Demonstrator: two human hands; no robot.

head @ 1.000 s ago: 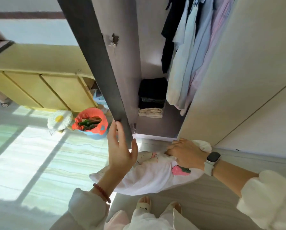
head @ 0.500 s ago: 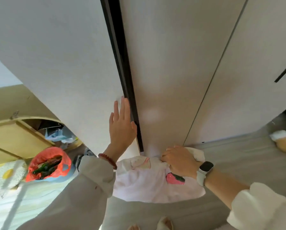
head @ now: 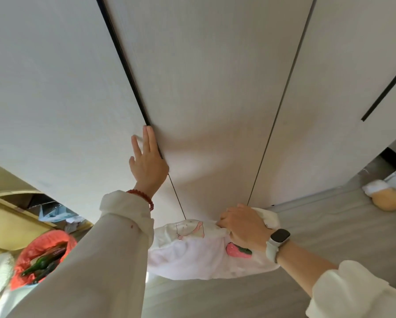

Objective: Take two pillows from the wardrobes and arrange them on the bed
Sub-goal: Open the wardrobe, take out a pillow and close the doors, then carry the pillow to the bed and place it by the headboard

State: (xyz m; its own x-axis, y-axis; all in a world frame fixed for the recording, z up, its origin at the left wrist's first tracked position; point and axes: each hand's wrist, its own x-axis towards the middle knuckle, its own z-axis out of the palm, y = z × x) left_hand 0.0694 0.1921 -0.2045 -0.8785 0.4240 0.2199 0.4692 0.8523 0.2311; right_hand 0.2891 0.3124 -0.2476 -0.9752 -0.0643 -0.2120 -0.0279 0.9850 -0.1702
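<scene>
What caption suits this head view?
Left hand flat on the wardrobe door, right hand gripping a pillow.

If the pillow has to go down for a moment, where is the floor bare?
Bare floor runs right of the pillow, between the wardrobe doors and the plush toy. The left is crowded: an orange bag of bottles and a yellow cabinet.

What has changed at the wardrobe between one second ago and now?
The wardrobe door swung shut, hiding the clothes inside; the left hand went from gripping its edge to lying flat on it. The right hand holds the pillow as before.
</scene>
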